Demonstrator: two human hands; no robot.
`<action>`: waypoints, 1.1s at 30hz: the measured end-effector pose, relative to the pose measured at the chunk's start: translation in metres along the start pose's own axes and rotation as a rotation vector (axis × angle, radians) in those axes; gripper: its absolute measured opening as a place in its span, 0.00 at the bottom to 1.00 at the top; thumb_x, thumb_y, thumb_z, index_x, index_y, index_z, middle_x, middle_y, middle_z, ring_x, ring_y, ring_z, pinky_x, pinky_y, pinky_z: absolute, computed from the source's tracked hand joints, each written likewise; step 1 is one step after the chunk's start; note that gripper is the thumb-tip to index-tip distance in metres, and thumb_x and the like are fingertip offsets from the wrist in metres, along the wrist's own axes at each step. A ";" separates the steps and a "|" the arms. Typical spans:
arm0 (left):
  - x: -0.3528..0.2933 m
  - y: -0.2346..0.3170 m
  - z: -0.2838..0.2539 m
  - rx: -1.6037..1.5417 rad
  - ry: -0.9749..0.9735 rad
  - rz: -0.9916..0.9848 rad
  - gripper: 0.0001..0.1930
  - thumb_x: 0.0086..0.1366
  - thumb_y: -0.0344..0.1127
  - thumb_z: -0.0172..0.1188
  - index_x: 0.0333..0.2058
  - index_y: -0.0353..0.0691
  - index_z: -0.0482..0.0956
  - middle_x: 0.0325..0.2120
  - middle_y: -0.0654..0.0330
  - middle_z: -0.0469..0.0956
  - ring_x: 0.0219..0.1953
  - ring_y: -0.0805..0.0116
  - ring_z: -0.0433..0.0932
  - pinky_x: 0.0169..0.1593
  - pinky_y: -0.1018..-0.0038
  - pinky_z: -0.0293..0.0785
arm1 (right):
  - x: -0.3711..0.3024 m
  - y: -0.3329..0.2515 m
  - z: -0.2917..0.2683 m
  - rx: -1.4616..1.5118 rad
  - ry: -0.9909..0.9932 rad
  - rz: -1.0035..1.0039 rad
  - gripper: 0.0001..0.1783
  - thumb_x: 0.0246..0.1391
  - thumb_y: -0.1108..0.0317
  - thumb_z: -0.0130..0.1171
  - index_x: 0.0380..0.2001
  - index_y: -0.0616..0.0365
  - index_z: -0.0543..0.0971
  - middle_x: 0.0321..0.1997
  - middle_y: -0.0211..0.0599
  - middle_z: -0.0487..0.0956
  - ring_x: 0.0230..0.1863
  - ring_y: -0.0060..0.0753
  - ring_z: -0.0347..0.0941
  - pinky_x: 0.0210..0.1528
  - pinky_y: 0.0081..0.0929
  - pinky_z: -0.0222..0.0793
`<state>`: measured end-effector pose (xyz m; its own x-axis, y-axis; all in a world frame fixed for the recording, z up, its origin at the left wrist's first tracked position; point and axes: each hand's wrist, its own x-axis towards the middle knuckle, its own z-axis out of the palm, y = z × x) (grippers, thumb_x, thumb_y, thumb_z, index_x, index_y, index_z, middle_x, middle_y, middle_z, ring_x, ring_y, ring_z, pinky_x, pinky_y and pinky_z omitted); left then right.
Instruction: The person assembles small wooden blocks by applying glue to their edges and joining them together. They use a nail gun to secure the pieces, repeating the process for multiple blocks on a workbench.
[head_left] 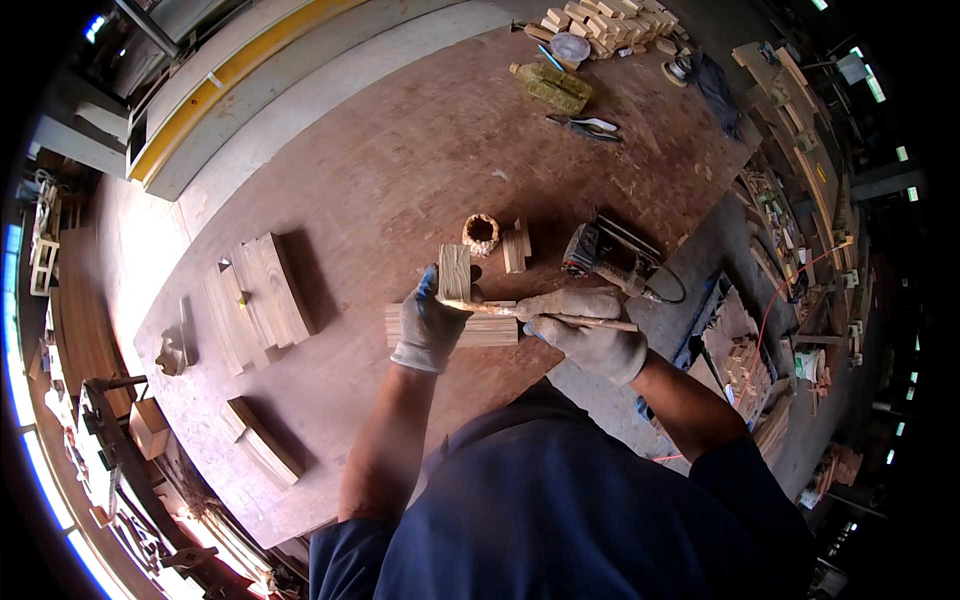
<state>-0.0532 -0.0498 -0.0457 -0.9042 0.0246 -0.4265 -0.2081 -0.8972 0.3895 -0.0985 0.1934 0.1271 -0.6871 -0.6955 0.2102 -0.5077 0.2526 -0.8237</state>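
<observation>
My left hand [431, 322], in a grey work glove with blue fingertips, grips a small wooden block [455, 268] and holds it upright. My right hand [597, 337], gloved the same way, is closed around a thin wooden stick [600, 322]. The stick's pale, smeared end reaches across to the block's near edge, by the left fingers. Below both hands a flat striped wooden board [490, 331] lies on the table, partly covered by the left hand. Just beyond the block stands a round pot [481, 232] with a crusted, lumpy rim and a dark inside.
A small wooden piece [515, 248] stands by the pot, with a power tool [605, 257] to its right. Joined wooden parts [262, 300] lie at left on the brown table [380, 170]. Farther off are a yellowish bottle [552, 88] and stacked wood blocks [615, 25].
</observation>
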 end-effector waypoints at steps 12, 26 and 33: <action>-0.018 0.002 0.017 1.059 -0.080 0.419 0.25 0.69 0.23 0.69 0.63 0.34 0.74 0.53 0.52 0.86 0.50 0.67 0.85 0.53 0.70 0.85 | 0.004 0.019 -0.005 0.764 0.385 0.754 0.16 0.72 0.62 0.62 0.52 0.65 0.84 0.39 0.48 0.89 0.34 0.37 0.88 0.37 0.29 0.86; -0.012 0.001 0.012 0.912 -0.067 0.391 0.12 0.81 0.30 0.54 0.57 0.32 0.75 0.45 0.51 0.84 0.43 0.60 0.83 0.47 0.64 0.84 | 0.010 0.014 -0.021 0.385 0.175 0.205 0.06 0.66 0.77 0.64 0.43 0.66 0.86 0.45 0.44 0.88 0.45 0.33 0.86 0.52 0.30 0.84; -0.014 -0.002 0.017 0.628 -0.024 0.325 0.20 0.80 0.43 0.55 0.59 0.33 0.76 0.48 0.48 0.84 0.42 0.57 0.83 0.47 0.61 0.83 | 0.015 0.015 -0.029 0.233 0.192 -0.027 0.08 0.63 0.80 0.65 0.42 0.60 0.89 0.44 0.43 0.88 0.46 0.34 0.86 0.51 0.32 0.84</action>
<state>-0.0466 -0.0410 -0.0268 -0.9634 -0.1850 -0.1938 -0.0959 -0.4371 0.8943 -0.1313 0.2065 0.1336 -0.7718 -0.5546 0.3109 -0.4095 0.0596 -0.9104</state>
